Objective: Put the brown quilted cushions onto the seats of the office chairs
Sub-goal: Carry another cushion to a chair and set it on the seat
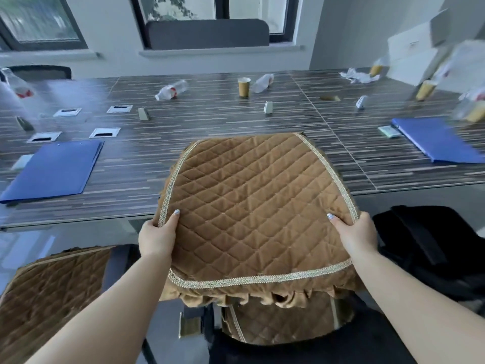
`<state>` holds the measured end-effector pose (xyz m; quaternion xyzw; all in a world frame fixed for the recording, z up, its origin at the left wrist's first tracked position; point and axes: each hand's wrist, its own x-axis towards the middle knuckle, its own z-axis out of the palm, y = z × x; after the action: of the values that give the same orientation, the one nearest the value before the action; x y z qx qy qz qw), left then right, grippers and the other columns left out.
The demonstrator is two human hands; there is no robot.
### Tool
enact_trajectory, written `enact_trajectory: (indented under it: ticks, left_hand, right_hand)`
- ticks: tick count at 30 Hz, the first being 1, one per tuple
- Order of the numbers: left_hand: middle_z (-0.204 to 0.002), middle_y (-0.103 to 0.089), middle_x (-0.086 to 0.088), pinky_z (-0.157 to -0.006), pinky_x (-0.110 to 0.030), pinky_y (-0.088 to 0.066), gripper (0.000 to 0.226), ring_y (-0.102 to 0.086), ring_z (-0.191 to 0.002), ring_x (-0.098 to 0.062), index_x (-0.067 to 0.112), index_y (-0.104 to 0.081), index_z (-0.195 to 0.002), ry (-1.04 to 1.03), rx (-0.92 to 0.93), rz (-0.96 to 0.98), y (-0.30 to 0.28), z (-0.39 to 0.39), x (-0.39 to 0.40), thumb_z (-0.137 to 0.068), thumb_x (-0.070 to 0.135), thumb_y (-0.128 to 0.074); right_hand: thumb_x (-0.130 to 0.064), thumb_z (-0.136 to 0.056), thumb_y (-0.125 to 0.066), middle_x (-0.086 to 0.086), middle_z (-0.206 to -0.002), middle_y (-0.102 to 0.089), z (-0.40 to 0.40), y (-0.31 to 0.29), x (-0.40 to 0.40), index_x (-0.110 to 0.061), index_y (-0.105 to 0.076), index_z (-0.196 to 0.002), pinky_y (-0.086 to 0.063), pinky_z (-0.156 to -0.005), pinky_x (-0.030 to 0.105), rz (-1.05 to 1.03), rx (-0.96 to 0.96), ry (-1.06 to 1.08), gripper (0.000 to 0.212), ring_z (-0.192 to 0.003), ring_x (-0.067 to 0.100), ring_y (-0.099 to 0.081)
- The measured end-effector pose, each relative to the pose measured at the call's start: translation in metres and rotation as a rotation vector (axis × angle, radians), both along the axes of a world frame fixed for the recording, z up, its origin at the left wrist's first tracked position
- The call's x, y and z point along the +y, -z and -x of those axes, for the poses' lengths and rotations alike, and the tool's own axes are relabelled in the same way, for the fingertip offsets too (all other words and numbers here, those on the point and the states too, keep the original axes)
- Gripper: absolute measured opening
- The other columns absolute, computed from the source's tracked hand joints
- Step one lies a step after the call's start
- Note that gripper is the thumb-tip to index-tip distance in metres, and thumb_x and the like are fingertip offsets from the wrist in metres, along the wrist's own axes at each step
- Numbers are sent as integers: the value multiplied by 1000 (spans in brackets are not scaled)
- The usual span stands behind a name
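While both hands, left hand (157, 236) and right hand (357, 233), pinch its side edges, the cushion (252, 206) overhangs the table (210, 122) edge.

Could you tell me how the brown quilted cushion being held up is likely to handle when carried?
The cushion probably holds its shape fairly well: it spans flat between the left hand and right hand without sagging. It seems light, held by its edges only. Its ruffled skirt hangs loose and could snag.
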<state>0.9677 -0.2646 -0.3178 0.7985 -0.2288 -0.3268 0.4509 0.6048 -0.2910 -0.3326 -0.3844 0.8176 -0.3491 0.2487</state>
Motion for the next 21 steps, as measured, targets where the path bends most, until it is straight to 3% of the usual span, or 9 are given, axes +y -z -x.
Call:
enact_trajectory:
  ticks: [7,12,18,21]
  left_hand:
    - [-114,-65,-9,-92,-45,-52,64,-62,-102,-32,10,-60,-121,21,15,35,-15,165,59,-75,53,-70]
    - [-112,-66,-10,-84,-39,-50,61,-62,-99,-31,8,-61,-120,44,16,53,-19,270,77,-77,51,-69]
    - [-111,-63,-7,-89,-39,-49,60,-60,-104,-32,8,-58,-119,87,-8,45,-20,355,80,-79,51,-67]
    - [-104,-61,-5,-81,-34,-44,57,-59,-99,-28,8,-59,-118,108,-8,58,-15,389,71,-80,50,-67]
  right_hand:
    - [-44,-74,-75,15,-109,-61,166,-27,66,-4,-53,-106,-52,-75,43,17,21,31,55,-94,36,-61]
    - [-42,-75,-74,16,-110,-61,272,-49,105,-3,-52,-108,-50,-71,40,27,37,63,56,-95,37,-61]
    - [-39,-81,-71,16,-115,-59,352,-46,128,-1,-47,-115,-42,-69,35,-8,11,96,56,-99,36,-58]
    - [-38,-81,-72,16,-114,-59,384,-42,131,0,-48,-115,-40,-70,34,-19,20,127,56,-99,35,-58]
